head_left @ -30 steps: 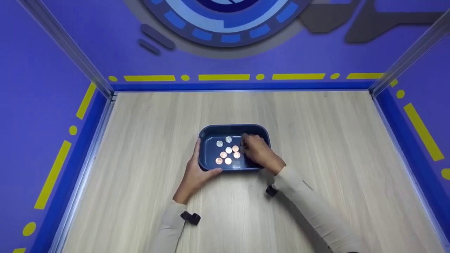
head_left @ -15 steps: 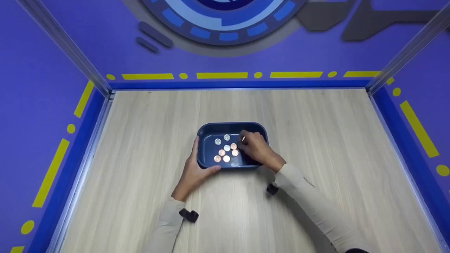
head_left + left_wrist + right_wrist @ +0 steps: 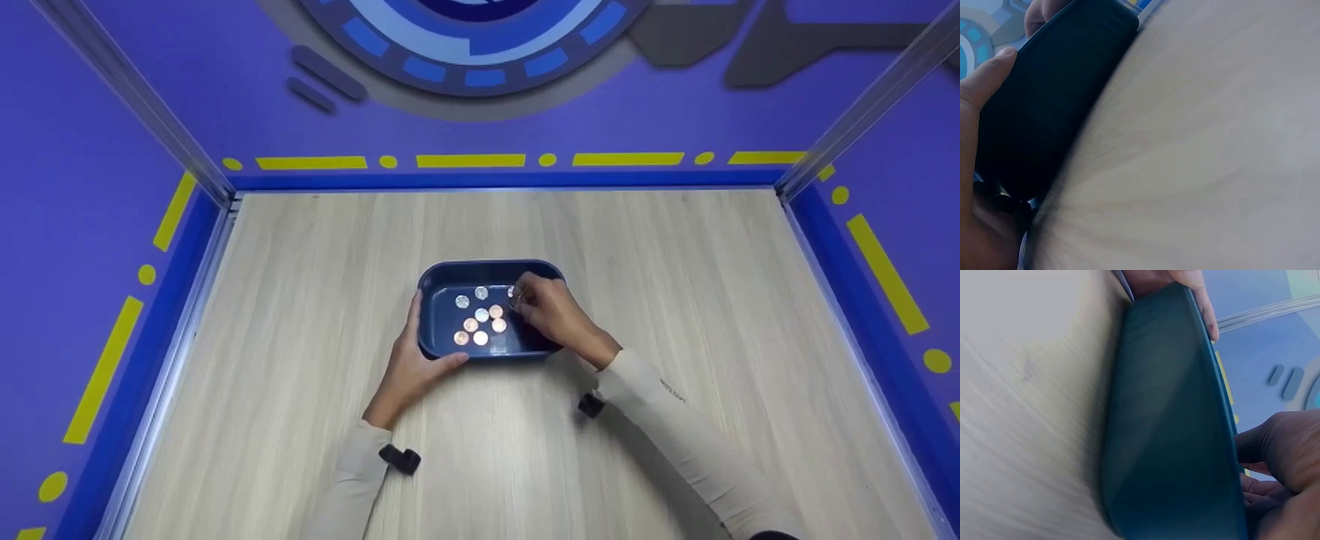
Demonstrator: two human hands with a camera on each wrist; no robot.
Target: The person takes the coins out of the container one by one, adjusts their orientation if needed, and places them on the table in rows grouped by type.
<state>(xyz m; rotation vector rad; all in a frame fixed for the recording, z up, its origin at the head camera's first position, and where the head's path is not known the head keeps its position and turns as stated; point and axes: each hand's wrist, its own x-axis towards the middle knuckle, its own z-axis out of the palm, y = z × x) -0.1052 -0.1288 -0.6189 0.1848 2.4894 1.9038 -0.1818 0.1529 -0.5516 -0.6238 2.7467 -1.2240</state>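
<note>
A dark blue rectangular tray (image 3: 442,339) with raised walls lies on the table, also seen side-on in the left wrist view. Several coins are spread flat on its floor, such as a copper coin (image 3: 461,338) and a silver coin (image 3: 481,292). My left hand (image 3: 417,369) holds the tray's left end, thumb on the near rim and fingers along the left wall. Inside the right part of the tray, my right hand (image 3: 556,311) pinches a silver coin (image 3: 512,292) between thumb and fingers; that coin is partly hidden. In the right wrist view the tray wall hides the fingertips.
The tray stands on a light wood-grain table (image 3: 315,315). Blue panels with yellow dashes enclose it at the back (image 3: 465,135), left and right, with metal profiles at the corners. A black wrist mount (image 3: 401,459) sits on the left sleeve, another (image 3: 591,405) on the right.
My right hand has moved slightly away from me and lifted within the tray, and a silver coin now shows at its fingertips. The left hand keeps its hold on the tray.
</note>
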